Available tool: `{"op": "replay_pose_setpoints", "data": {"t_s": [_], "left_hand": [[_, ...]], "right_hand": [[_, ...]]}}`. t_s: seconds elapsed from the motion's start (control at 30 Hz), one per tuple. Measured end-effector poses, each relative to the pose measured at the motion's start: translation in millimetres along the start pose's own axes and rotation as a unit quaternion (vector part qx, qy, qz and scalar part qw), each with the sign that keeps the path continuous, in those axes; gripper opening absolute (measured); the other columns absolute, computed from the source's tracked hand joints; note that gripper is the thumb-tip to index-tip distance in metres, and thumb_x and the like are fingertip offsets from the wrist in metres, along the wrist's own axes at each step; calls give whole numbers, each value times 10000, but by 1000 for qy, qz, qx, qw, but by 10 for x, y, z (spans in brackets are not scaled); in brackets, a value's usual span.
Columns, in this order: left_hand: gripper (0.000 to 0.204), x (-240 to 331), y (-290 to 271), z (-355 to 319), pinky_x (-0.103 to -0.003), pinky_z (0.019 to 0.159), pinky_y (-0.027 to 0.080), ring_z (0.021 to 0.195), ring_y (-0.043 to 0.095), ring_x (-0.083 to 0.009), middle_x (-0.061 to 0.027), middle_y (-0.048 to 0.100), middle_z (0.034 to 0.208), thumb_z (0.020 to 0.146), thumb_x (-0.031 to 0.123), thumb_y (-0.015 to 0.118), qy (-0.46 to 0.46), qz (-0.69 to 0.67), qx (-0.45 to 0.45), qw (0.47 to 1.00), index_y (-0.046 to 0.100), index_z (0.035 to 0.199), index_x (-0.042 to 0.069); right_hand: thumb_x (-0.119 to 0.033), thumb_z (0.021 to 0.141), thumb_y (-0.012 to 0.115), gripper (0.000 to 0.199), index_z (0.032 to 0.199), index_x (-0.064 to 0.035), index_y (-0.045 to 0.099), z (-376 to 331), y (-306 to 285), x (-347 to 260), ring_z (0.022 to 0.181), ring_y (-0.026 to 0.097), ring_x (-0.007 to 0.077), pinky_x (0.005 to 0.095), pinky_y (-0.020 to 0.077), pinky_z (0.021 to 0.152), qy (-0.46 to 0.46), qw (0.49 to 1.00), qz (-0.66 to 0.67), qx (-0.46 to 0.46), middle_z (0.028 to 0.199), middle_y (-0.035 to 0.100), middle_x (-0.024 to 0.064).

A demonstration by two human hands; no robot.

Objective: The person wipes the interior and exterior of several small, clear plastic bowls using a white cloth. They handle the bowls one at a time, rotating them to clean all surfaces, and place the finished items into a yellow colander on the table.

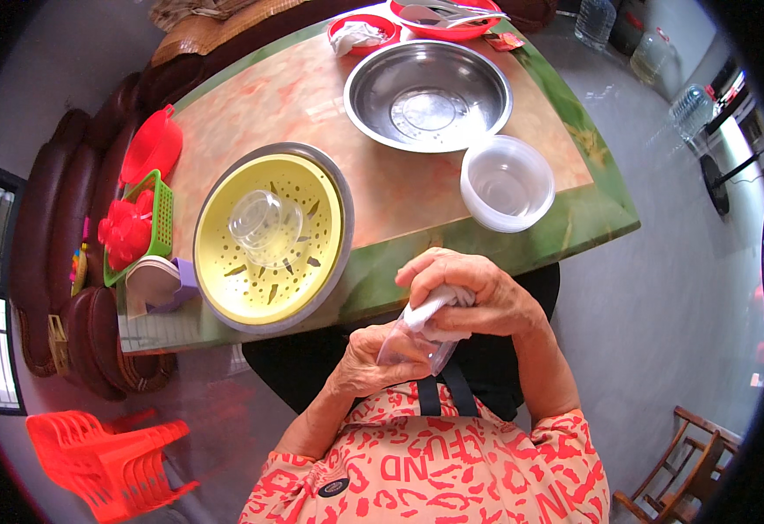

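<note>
My left hand [362, 365] grips a clear plastic container [406, 348] just off the table's near edge, close to my body. In my right hand [485, 295] is a bunched white cloth [439, 307], pressed against the container's rim. The cloth and fingers hide part of the container. Left of my hands, a yellow colander [213, 253] sits in a steel basin [348, 223] and holds more clear round containers [264, 223]. On the right, a stack of translucent plastic bowls [506, 185] stands near the table edge.
A wide steel basin [430, 98] rests on the table [268, 118], with red basins [373, 33] of cloth and utensils behind it. To the left are a green basket [162, 223] of red items and a red tub [155, 144]. Red stools [111, 458] stand on the floor.
</note>
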State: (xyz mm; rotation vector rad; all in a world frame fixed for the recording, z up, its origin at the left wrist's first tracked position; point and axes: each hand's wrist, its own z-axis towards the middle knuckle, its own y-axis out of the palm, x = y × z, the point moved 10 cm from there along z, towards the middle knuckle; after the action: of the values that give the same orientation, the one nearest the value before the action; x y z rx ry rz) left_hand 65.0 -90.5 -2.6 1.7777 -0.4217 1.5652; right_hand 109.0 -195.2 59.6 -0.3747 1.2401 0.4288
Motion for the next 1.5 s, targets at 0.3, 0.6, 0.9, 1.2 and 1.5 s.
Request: {"op": "replay_pose_setpoints", "data": {"t_s": [0.3,0.6,0.9,1.2,1.5], "left_hand": [[385,168,53,97,-336,980,434,1077,584,-173,-116,664,1140,683,131,843,-32,21,-58,998,679,1016,28],[169,203,-118,140,-254,780,510,887,610,-81,-58,684,988,818,0,726,-45,18,100,994,665,976,-1],[86,210,-100,114,-257,801,501,922,614,-103,-70,654,1082,829,-22,711,33,-12,100,994,673,903,-1],[255,208,-198,-46,-292,860,511,965,608,-105,-24,671,1011,815,-56,709,46,-11,150,988,677,1060,12],[107,346,-73,32,-351,833,547,948,669,-217,-256,646,1135,732,-69,761,77,31,69,994,681,792,-30]], "right_hand": [[9,707,678,261,960,-50,647,19,-59,-89,866,584,242,327,463,761,-59,994,-84,-27,892,601,59],[34,672,709,288,931,-53,619,24,-66,-405,956,579,240,348,499,720,-148,930,-266,206,1083,569,121],[-35,735,690,290,1014,-12,612,-60,-39,-306,944,554,354,415,469,827,-98,930,-273,227,1027,570,167],[-106,685,713,308,978,-45,642,-147,399,-653,939,568,309,417,478,826,-226,865,-414,172,1025,574,124],[-37,892,599,113,963,30,657,69,-265,231,819,628,182,292,505,739,53,974,4,219,879,642,113]]}}
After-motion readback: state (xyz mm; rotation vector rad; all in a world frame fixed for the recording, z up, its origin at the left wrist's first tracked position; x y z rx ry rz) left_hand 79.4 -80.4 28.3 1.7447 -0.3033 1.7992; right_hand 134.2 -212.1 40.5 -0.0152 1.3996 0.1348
